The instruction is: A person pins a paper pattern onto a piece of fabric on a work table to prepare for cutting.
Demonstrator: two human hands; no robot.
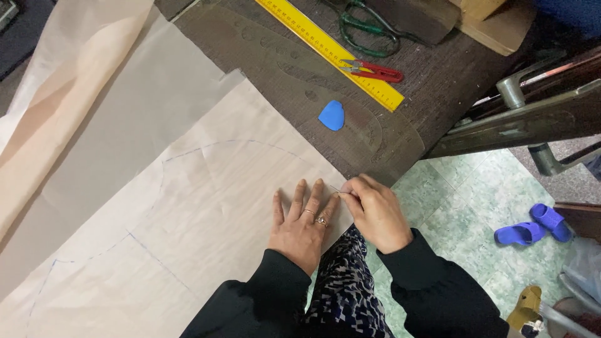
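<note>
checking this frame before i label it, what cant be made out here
- Head view: what the right hand pinches; a thin pin or needle, too small to tell.
- Fabric corner under the left hand, covered by the palm.
- Green scissors, blades cut off by the top edge.
- Chalk line, running off the bottom left edge.

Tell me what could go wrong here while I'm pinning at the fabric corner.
The right hand pinches a thin pin beside the left hand's fingers, so a slip could prick them. The cream fabric reaches the table edge and may slide off, shifting the blue chalk lines.
</note>
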